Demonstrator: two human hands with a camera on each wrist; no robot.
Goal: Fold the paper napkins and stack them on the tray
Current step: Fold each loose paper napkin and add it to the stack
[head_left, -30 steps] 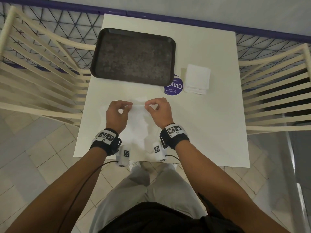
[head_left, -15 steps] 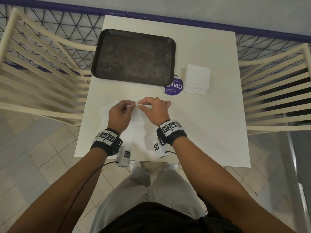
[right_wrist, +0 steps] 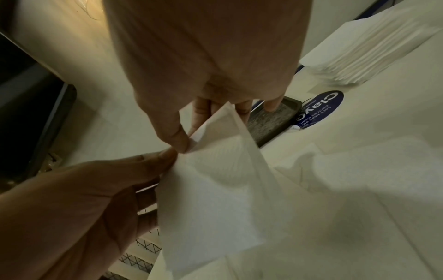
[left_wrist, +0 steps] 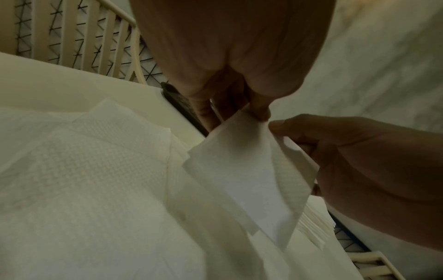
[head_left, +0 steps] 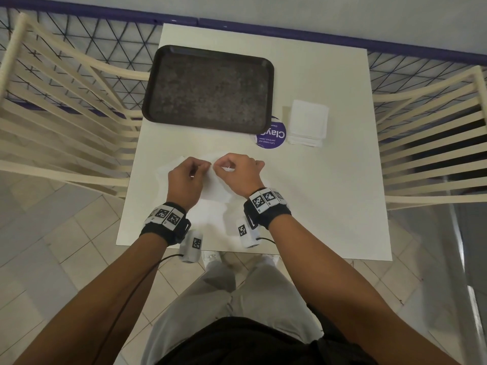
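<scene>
A white paper napkin (head_left: 216, 189) is lifted off the white table (head_left: 316, 206) at its far edge, its near part lying on the table. My left hand (head_left: 203, 168) and right hand (head_left: 220, 165) pinch that edge side by side, almost touching. In the left wrist view the napkin (left_wrist: 249, 170) hangs doubled over from the pinching fingertips (left_wrist: 260, 113). In the right wrist view the same napkin (right_wrist: 210, 189) hangs below my thumb. The dark tray (head_left: 208, 85) lies bare at the far left. A stack of folded napkins (head_left: 307, 125) sits to its right.
Another unfolded napkin (head_left: 168, 177) lies flat under my left hand. A round purple sticker (head_left: 271, 135) sits between tray and stack. Cream slatted chairs (head_left: 66, 114) flank the table on both sides. A mesh fence runs behind.
My hands have drawn together, the right one moving left toward the left one, so the two pinched parts of the napkin's far edge now nearly meet.
</scene>
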